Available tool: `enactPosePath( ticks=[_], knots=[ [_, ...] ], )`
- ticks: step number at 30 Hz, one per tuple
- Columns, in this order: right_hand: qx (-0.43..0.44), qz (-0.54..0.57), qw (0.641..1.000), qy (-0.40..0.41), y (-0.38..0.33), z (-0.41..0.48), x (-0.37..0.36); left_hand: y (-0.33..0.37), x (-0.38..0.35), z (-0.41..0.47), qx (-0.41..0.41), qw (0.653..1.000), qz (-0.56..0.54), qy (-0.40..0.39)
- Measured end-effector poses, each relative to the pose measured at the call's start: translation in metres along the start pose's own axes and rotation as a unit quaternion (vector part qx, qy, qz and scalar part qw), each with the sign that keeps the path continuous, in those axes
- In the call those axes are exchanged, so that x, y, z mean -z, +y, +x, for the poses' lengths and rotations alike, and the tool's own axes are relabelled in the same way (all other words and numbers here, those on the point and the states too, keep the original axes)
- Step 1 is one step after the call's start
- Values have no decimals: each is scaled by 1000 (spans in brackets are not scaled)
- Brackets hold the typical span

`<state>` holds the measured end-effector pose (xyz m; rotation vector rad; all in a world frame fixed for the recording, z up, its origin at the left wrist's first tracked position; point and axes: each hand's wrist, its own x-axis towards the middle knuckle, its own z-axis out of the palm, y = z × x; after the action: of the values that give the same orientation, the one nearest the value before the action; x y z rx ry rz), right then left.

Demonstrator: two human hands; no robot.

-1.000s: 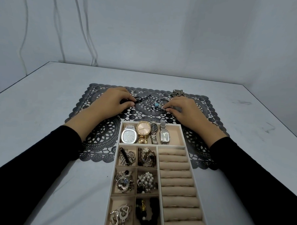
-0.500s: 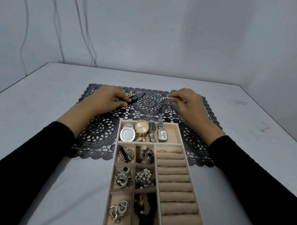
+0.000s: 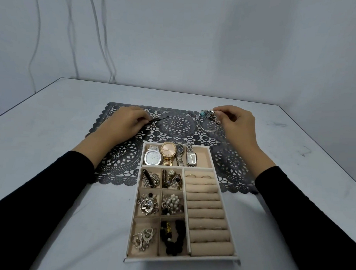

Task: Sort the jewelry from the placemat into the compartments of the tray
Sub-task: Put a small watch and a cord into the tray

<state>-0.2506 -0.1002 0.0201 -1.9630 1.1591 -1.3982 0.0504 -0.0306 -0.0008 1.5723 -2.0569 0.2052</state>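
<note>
A dark lace placemat (image 3: 179, 125) lies on the table beyond a beige compartment tray (image 3: 181, 258). My left hand (image 3: 123, 123) rests on the mat's left part and pinches a thin black piece (image 3: 155, 121). My right hand (image 3: 237, 124), at the mat's far right, pinches a silver bangle with a turquoise stone and charms (image 3: 209, 120), lifted off the mat. The tray's top compartment holds several watches (image 3: 169, 155). Its small left compartments hold brooches, pearls and black beads (image 3: 172, 240). Ring rolls (image 3: 205, 206) fill the right side.
The grey table (image 3: 51, 140) meets a wall behind, with cables (image 3: 107, 51) hanging down it. The table's right edge runs close past my right arm. Both black sleeves flank the tray.
My right hand has lifted the bangle and carried it to the far right of the mat. My left hand drew slightly left with the black piece.
</note>
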Motion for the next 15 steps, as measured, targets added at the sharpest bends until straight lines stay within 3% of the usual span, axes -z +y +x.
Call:
enactPosePath(
  ticks=[6, 15],
  knots=[
    [-30, 76, 997, 17, -17, -10, 12, 24, 10, -13, 89, 988, -99, 74],
    [-77, 175, 981, -42, -38, -44, 16, 62, 27, -32, 148, 952, -225, 147]
  ],
)
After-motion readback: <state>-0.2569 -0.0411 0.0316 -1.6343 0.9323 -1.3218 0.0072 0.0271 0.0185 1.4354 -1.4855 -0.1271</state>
